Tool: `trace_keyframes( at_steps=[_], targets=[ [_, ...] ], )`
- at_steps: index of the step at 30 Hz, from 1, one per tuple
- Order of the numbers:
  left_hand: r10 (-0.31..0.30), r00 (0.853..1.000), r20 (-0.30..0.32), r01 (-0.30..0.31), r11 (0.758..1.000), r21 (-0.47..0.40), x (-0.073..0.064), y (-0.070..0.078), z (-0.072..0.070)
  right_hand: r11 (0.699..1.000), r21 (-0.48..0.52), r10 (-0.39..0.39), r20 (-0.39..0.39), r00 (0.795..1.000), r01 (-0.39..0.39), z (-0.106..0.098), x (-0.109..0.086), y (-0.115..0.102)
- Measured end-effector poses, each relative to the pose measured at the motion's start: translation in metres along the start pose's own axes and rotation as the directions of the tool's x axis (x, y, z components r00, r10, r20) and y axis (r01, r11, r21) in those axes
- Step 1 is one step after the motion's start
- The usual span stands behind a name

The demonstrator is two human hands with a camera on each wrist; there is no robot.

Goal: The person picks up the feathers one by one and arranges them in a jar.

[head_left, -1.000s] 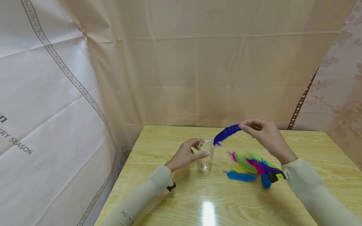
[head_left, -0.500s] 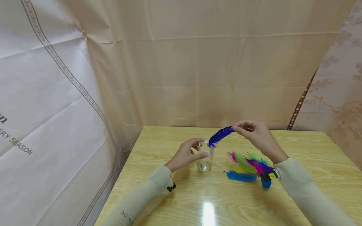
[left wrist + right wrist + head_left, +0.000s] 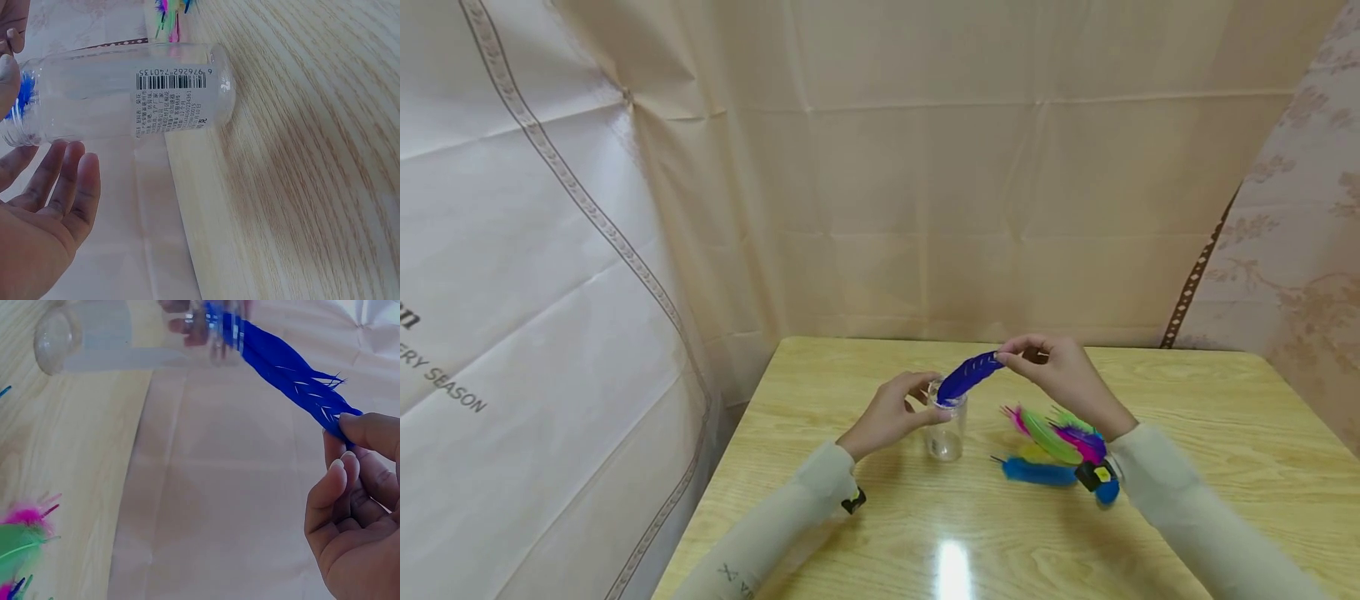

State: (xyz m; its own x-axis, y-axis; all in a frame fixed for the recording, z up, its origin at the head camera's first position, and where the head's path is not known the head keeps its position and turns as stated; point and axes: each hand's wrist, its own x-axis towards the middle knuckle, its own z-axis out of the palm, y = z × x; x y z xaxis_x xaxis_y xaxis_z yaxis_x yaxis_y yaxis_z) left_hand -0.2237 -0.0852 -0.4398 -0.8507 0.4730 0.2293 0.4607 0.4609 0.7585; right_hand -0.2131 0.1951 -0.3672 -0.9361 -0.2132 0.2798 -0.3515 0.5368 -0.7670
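Pinching the upper tip of a dark blue feather (image 3: 968, 377) between thumb and forefinger, the right hand (image 3: 1063, 375) is placed to the right of the centre in the head view. Its other fingers are bent inward, as the right wrist view shows. The feather slopes down to the left, and its lower end is inside the mouth of a clear jar (image 3: 946, 440), below the centre of the frame. In the left wrist view, this blue end is visible through the neck of the jar.

The left hand (image 3: 891, 417) holds the jar near its rim, the thumb on one side and the fingers on the other; these fingers are bent and slightly spread. The jar is upright at the wooden table (image 3: 865, 550); whether its base touches the surface, one cannot tell. On its side, a pale label (image 3: 169, 100) carries a barcode.

At the lower right of the head frame, a pile of feathers (image 3: 1051, 437) in green, pink, purple, yellow and blue lies on the table, partly behind a small black device (image 3: 1088, 477). Across the upper part hangs a beige cloth (image 3: 910, 208).
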Motion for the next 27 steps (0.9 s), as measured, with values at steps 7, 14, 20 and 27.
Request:
trace_keyframes(
  at_steps=[7, 14, 20, 27],
  targets=[
    [0.016, 1.0, 0.008, -0.016, 0.999, -0.034, 0.001, 0.0, -0.001, 0.995, -0.016, -0.096, 0.027, 0.995, 0.097, 0.013, 0.0, 0.001],
    [0.005, 1.0, 0.02, -0.004, 0.997, -0.072, 0.0, -0.001, -0.002, 0.985, -0.045, -0.163, 0.052, 0.985, 0.166, 0.027, 0.002, 0.001],
    [0.004, 0.999, 0.034, -0.001, 0.997, -0.08, -0.001, -0.003, 0.0, 0.986, -0.038, -0.16, 0.08, 0.984, 0.164, 0.039, 0.006, 0.004],
    [0.051, 0.998, 0.034, -0.048, 0.996, -0.071, 0.002, -0.006, 0.0, 0.988, -0.037, -0.149, 0.101, 0.984, 0.153, 0.049, 0.009, 0.006]
  ],
)
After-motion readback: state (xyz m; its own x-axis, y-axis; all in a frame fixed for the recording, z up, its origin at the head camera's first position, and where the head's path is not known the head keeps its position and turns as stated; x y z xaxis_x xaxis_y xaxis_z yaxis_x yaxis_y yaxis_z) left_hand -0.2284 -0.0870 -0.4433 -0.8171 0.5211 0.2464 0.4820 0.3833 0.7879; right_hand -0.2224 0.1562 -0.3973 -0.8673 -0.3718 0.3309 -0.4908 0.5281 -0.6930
